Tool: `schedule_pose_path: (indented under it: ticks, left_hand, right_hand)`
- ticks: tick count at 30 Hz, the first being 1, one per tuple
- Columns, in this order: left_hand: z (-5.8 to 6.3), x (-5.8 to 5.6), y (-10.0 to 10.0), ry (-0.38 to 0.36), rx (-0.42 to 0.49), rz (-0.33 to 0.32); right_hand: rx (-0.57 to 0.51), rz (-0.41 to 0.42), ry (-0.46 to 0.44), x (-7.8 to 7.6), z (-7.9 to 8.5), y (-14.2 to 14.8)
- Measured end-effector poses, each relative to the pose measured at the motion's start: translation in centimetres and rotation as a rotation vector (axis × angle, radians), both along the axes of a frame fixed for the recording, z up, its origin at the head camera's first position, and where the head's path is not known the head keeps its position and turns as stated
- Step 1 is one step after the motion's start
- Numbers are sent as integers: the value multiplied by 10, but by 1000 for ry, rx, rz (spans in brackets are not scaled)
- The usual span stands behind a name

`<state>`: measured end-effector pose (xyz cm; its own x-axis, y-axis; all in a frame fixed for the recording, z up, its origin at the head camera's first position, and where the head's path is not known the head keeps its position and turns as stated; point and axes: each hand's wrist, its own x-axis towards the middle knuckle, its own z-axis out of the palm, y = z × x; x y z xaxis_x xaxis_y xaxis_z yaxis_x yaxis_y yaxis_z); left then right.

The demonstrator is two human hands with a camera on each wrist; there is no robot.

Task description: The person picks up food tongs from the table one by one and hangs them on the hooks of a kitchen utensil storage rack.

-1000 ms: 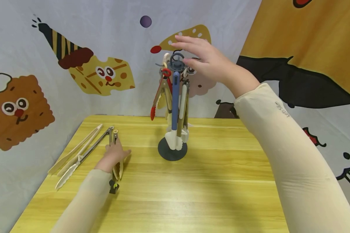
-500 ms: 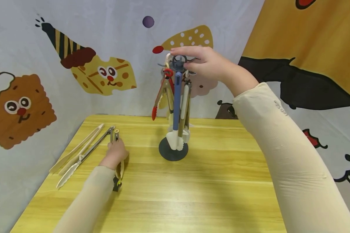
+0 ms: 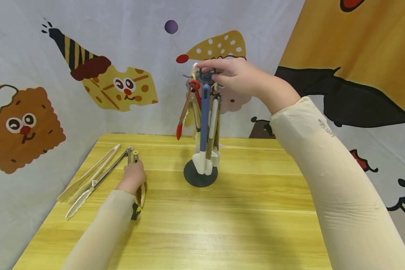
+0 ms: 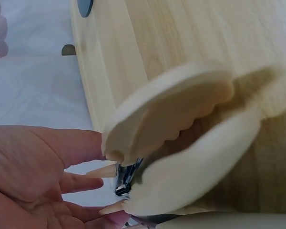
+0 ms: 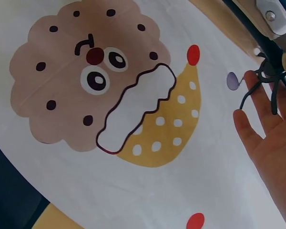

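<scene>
My left hand [image 3: 134, 177] grips a small pair of tongs [image 3: 143, 195] with metal arms on the left of the table. In the left wrist view the scalloped cream heads of the tongs [image 4: 195, 167] stand slightly apart, pointing away from the fingers [image 4: 81, 143]. At the top of a dark utensil stand [image 3: 200, 180], my right hand [image 3: 243, 77] holds the ring, index finger over it and thumb on the near side. The right wrist view shows the fingers [image 5: 262, 98] among the stand's dark hooks [image 5: 274, 98]. Red-tipped tongs [image 3: 179, 129] and a blue-handled utensil [image 3: 204, 116] hang there.
Long cream tongs [image 3: 87, 174] and metal tongs with white heads [image 3: 99, 182] lie left of my left hand on the wooden table [image 3: 256, 195]. A printed cartoon cloth [image 3: 128, 33] hangs behind the table.
My right hand has come down from above the stand onto its top ring. The left hand's fingers have closed round the small tongs, which have barely shifted.
</scene>
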<state>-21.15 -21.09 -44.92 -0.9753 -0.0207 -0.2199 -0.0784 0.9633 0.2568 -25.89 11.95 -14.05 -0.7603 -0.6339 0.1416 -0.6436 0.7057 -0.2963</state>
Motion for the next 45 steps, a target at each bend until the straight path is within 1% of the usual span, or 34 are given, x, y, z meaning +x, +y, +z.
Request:
schedule_pose_path:
  ticks: [1, 4, 7, 14, 17, 23, 26, 33, 38, 43, 45]
  left_hand:
    - [0, 0, 0, -4, 12, 2]
    - [0, -1, -1, -9, 8, -16]
    - [-1, -2, -2, -11, 8, -13]
    - [-2, -3, -4, -3, -21, -10]
    - [-2, -3, -5, 6, -33, -4]
    - [0, -3, -6, 15, -35, -2]
    - [0, -3, -6, 12, -27, 1]
    - [-1, -5, -5, 12, 13, 10]
    - [-1, -5, -3, 5, 50, 18]
    - [-3, -7, 1, -8, 63, -1]
    - [-4, -7, 3, -17, 72, 7]
  right_hand:
    - [9, -1, 0, 1, 0, 0]
    - [37, -1, -8, 3, 2, -1]
    - [54, 3, -20, 5, 5, -1]
    - [57, -35, -73, 11, 9, -1]
    - [59, -39, -76, 12, 10, -2]
    - [26, -54, -64, 15, 12, -4]
    - [28, -66, -40, 16, 12, -6]
    - [43, -110, 0, 19, 12, -12]
    - [38, -133, 2, 20, 12, -14]
    - [33, -106, 31, 17, 13, -14]
    - [29, -81, 42, 15, 14, -13]
